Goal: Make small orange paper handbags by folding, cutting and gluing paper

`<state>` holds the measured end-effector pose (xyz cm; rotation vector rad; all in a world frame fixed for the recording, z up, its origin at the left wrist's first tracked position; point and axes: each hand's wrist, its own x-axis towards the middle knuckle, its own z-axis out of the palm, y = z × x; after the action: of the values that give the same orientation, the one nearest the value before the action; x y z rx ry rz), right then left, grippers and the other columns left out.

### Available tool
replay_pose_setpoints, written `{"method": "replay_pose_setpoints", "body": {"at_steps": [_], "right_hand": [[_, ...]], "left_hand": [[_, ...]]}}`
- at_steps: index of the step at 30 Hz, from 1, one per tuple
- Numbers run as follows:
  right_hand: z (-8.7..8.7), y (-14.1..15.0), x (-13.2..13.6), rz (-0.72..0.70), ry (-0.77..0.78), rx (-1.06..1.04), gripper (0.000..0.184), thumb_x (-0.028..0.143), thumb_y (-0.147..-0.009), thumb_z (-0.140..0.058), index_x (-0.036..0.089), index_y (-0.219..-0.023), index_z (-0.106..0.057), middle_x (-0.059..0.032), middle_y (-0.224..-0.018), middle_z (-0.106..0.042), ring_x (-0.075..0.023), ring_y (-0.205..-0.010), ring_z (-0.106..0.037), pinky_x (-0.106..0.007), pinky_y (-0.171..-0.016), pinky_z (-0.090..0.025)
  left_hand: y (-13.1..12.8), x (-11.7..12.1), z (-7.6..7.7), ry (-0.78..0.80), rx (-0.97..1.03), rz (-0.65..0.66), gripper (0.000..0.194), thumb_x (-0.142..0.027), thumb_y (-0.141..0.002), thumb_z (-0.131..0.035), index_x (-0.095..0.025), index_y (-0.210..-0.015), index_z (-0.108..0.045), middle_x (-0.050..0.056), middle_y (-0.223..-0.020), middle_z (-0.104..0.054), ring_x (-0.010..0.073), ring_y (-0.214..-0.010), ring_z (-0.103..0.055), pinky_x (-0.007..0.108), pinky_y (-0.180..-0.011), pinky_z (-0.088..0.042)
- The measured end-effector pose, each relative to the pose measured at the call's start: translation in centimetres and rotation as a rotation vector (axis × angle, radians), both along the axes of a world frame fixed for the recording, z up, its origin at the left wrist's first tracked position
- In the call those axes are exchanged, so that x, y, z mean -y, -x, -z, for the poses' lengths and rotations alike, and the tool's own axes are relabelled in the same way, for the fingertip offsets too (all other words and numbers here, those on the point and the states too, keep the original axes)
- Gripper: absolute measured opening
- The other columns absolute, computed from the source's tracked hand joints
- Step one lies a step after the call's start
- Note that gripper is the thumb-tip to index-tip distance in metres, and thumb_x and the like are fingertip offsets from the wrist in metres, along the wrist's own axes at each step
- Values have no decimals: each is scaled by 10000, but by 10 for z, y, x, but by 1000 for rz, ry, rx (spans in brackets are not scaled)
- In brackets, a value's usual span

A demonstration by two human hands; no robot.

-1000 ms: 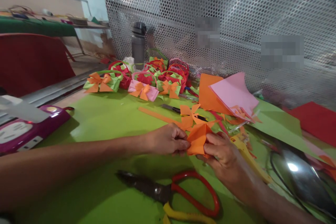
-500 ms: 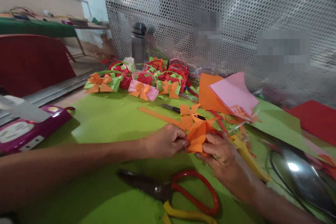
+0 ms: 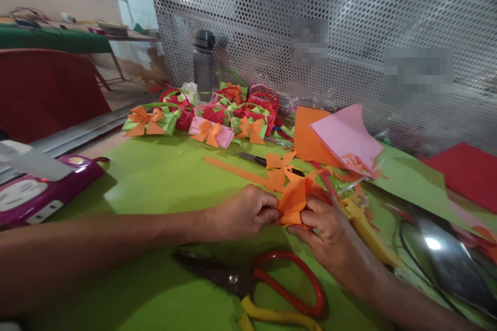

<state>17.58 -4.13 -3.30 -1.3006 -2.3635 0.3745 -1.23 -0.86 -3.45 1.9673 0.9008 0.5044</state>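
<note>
A folded piece of orange paper (image 3: 294, 200) is held between both hands above the green tabletop. My left hand (image 3: 248, 212) pinches its left edge between thumb and fingers. On the other side, my right hand (image 3: 324, 222) is closed around the paper, its fingers covering part of the folds. Just behind lie an orange paper flower shape (image 3: 280, 168) and a flat orange strip (image 3: 233, 171). A cutter knife (image 3: 252, 158) rests partly under the flower shape. Nearer to me lie scissors (image 3: 233, 278) with one red and one yellow handle.
Several small paper baskets with bows (image 3: 212, 132) stand at the back near a grey bottle (image 3: 203, 64). Orange and pink sheets (image 3: 345, 132) lie back right. A yellow glue gun (image 3: 365, 230) and a dark shiny object (image 3: 446, 248) are right; a purple power strip (image 3: 73, 181) is left.
Both hands stay almost in place with the orange paper between them; the paper's folds have shifted slightly. The other things on the table lie as before.
</note>
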Motion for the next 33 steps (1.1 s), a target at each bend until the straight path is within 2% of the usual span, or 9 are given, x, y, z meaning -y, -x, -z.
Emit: {"method": "replay_pose_setpoints", "body": {"at_steps": [4,7,11,16,22,27,33], "right_hand": [[1,-1,0,8,24,19,179,193,-802,-537,193,-646,-624,-35,-740,-583,-191,-723,-533,-358,-742,-388],[4,-1,0,37,-40,27,199,186,-794,-548,205,-605,-604,-11,-710,-576,-180,-703,-534,-378,-791,-358],[6,-2,0,38,-67,63,200,165,-787,-567,212,-596,-596,19,-684,-561,-165,-683,-533,-423,-855,-278],[4,-2,-1,9,-139,35,214,129,-750,-590,190,-549,-548,34,-659,-541,-156,-678,-523,-396,-831,-260],[5,-2,2,-10,-170,13,205,87,-728,-580,203,-562,-553,43,-681,-547,-155,-708,-538,-431,-902,-213],[5,-1,4,36,-108,35,183,126,-757,-603,239,-614,-611,36,-711,-577,-171,-725,-554,-482,-918,-216],[-1,2,3,63,-58,88,153,145,-745,-636,243,-627,-641,22,-746,-608,-193,-762,-571,-565,-950,-170]], "left_hand": [[1,-1,2,-20,-15,-3,251,-127,-795,-455,-153,-549,-408,-76,-510,-318,57,-485,-281,183,-444,-218],[1,-2,3,-23,-7,17,220,-106,-783,-456,-147,-568,-431,-76,-514,-344,55,-489,-296,173,-446,-227],[2,-4,0,76,-6,43,185,-113,-777,-451,-142,-596,-480,-67,-526,-388,57,-491,-329,164,-445,-257],[2,-7,-3,252,-15,51,198,-195,-805,-435,-145,-624,-499,-45,-529,-451,74,-484,-398,172,-451,-305],[2,-9,-2,245,41,65,339,-337,-837,-435,-151,-558,-481,-36,-502,-456,70,-447,-352,186,-422,-265],[2,-9,2,253,59,35,273,-281,-807,-464,-138,-584,-531,-36,-503,-471,77,-460,-404,185,-448,-309],[1,-7,0,260,29,-3,206,-220,-773,-480,-130,-609,-564,-47,-487,-455,74,-444,-396,180,-426,-297]]}}
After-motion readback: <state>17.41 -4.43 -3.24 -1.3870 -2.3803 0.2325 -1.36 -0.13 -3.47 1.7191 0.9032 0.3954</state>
